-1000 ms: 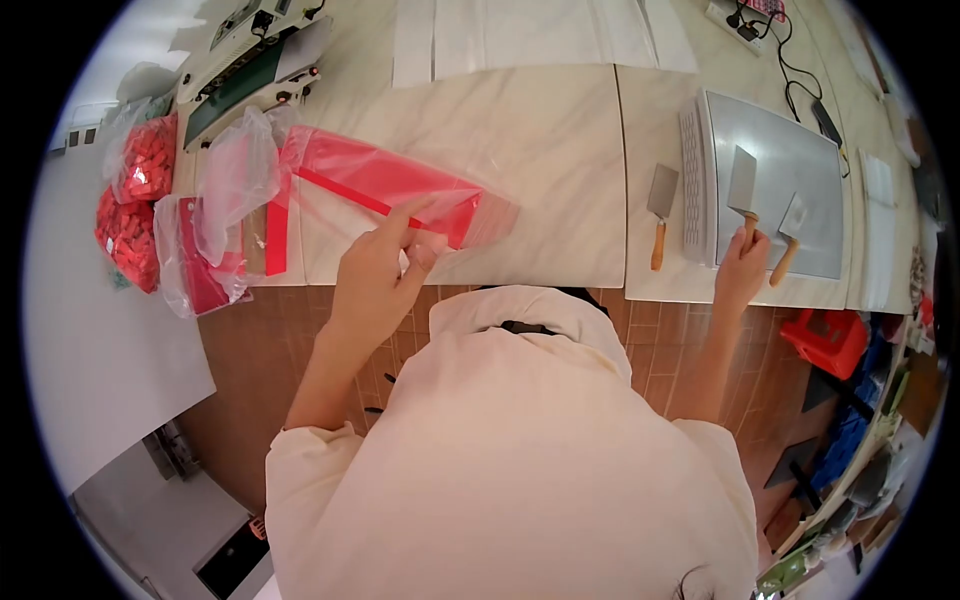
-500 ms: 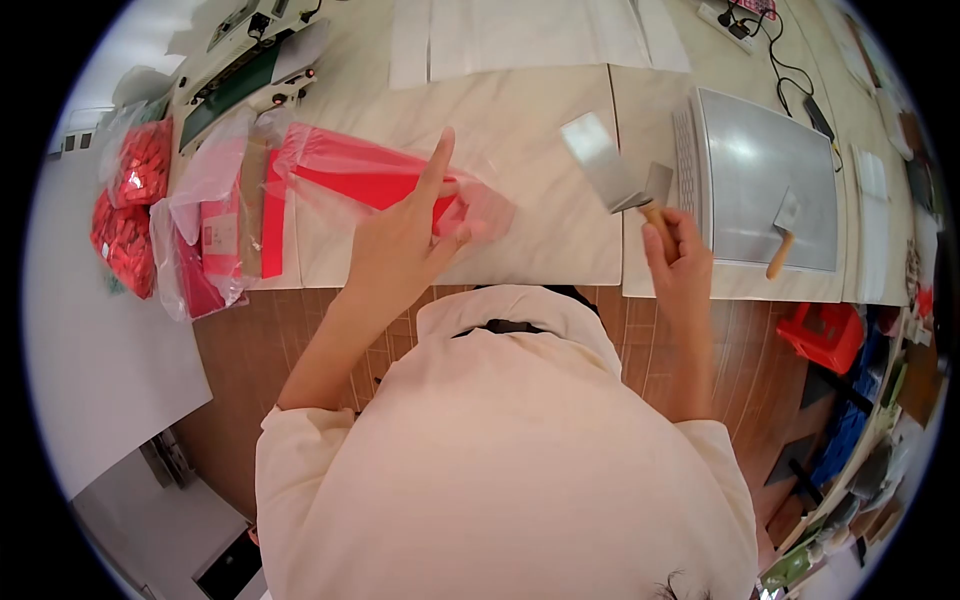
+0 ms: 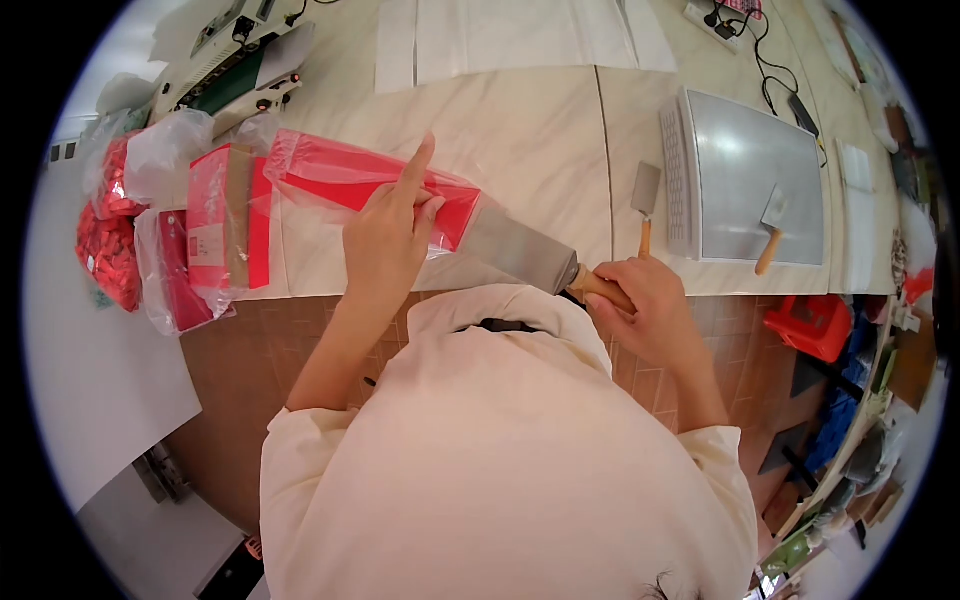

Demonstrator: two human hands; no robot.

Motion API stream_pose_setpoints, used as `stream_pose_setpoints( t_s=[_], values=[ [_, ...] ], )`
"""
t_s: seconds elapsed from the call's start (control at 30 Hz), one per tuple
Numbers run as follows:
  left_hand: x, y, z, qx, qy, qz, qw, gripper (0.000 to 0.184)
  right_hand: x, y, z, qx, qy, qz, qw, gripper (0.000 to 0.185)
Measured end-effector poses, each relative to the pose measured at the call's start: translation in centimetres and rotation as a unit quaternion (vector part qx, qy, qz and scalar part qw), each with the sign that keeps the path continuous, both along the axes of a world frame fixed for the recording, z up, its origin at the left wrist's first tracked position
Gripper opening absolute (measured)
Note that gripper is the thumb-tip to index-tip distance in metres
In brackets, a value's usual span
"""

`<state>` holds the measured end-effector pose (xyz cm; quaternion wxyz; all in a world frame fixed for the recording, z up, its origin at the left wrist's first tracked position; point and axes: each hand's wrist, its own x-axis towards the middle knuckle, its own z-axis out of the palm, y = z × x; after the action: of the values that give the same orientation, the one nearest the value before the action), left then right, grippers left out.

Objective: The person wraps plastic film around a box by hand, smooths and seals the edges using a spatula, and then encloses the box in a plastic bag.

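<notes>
The far end of the scraper's blade (image 3: 520, 249) was hard to make out: it met the right end of the red packet (image 3: 345, 182) near the centre of the frame, and whether it sat inside the clear plastic film or against it could not be told. The right hand (image 3: 650, 308), right of centre, was clamped on the scraper's wooden handle (image 3: 606, 289) and covered its butt end. The left hand (image 3: 385, 240), left of centre, lay over the packet and hid part of its lower edge; its index finger stood straight out toward the top of the frame, apart from the thumb, while the other fingers were mostly out of sight, so it could not be told whether they gripped the film. A second scraper (image 3: 646, 190), upright in the frame, had its handle's lower end at the right hand's outline. The machine (image 3: 235, 75) at upper left was cut off by the top edge.

The held scraper's long axis ran aslant, blade to the upper left, handle to the lower right. The packet's long axis sloped similarly, down toward the right.
</notes>
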<state>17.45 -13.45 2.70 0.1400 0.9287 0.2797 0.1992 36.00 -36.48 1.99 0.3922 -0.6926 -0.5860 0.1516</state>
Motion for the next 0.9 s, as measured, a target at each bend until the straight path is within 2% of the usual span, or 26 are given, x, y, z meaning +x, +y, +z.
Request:
stream_pose_setpoints(
  t_s=[0.3, 0.6, 0.67, 0.7, 0.77, 0.9],
  values=[
    [-0.3, 0.5, -0.9, -0.027, -0.043, 0.026, 0.998, 0.058, -0.9, 1.0, 0.5, 0.002, -0.019, 0.009, 1.0, 0.021],
    [-1.0, 1.4, -1.9, 0.018, -0.067, 0.016, 0.997, 0.055, -2.9, 2.7, 0.9, -0.024, -0.047, -0.003, 0.999, 0.017],
    [-1.2, 1.8, -1.3, 0.056, -0.018, 0.04, 0.997, 0.048, -3.2, 3.1, 1.1, -0.034, -0.05, -0.006, 0.998, 0.017],
    [-1.3, 2.2, -1.4, 0.057, -0.021, 0.039, 0.997, 0.048, -3.3, 3.4, 1.2, -0.033, -0.049, -0.004, 0.998, 0.017],
    [-1.6, 3.0, -1.5, 0.111, -0.054, 0.04, 0.992, 0.032, -3.4, 4.0, 1.2, -0.031, -0.05, -0.003, 0.998, 0.017],
    [-2.2, 4.1, -1.2, 0.124, -0.079, 0.019, 0.989, 0.018, -3.5, 5.2, 1.3, -0.052, -0.059, 0.005, 0.997, 0.016]
  ],
)
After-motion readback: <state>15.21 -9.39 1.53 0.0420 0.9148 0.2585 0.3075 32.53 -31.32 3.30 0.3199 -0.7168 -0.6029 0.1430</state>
